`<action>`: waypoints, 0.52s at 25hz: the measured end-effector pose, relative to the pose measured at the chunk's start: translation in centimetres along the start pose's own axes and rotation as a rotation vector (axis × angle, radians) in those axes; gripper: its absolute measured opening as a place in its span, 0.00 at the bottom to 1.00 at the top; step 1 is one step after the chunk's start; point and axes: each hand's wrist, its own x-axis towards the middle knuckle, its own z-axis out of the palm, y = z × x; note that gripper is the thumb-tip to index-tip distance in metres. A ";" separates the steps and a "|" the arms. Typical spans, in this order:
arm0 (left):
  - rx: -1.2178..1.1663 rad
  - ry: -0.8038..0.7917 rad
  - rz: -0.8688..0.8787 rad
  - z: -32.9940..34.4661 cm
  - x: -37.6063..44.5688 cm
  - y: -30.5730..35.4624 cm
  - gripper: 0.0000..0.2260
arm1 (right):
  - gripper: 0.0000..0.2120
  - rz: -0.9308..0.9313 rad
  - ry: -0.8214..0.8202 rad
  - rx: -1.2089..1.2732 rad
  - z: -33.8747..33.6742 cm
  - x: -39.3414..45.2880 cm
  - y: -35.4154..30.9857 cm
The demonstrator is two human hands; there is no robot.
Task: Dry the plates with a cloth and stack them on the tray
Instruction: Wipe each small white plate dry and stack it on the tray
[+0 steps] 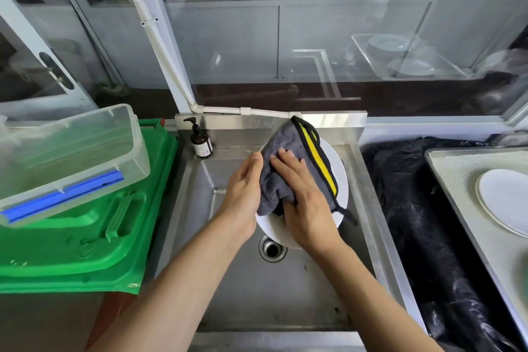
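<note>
In the head view, a white plate (341, 177) is held tilted above a steel sink (257, 294), over the drain (272, 248). The plate's left edge is gripped by the left hand (243, 186), the thumb lying along the rim and the fingers hidden behind the plate. A grey cloth (285, 151) with a yellow and black band is pressed onto the plate's face by the right hand (303, 197); its fingers are spread almost flat on the fabric, while the thumb is tucked under a fold, so the cloth is taken to be held. Most of the plate is covered by the cloth.

At the right edge, a metal tray (457, 180) is seen with a second white plate (505, 200) lying on it, beside black plastic sheeting (414, 208). A brown pump bottle (201, 141) stands upright at the sink's back left corner. To the left, a clear plastic box (71, 151) with a blue strip rests tilted on a green lid (85, 237).
</note>
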 end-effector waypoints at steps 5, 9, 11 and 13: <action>0.032 0.053 0.054 -0.4 0.3 0.7 0.15 | 0.24 -0.133 -0.103 -0.064 0.6 -3.8 0.6; 0.120 0.044 0.101 -0.8 0.1 0.0 0.15 | 0.26 -0.120 -0.106 -0.062 0.9 -4.9 1.3; 0.098 0.039 0.125 -0.4 -0.4 -0.2 0.13 | 0.25 -0.039 -0.019 -0.053 0.6 -1.9 1.1; 0.076 0.059 0.118 -0.2 -0.3 -0.2 0.14 | 0.26 -0.018 0.026 -0.073 0.1 0.5 1.0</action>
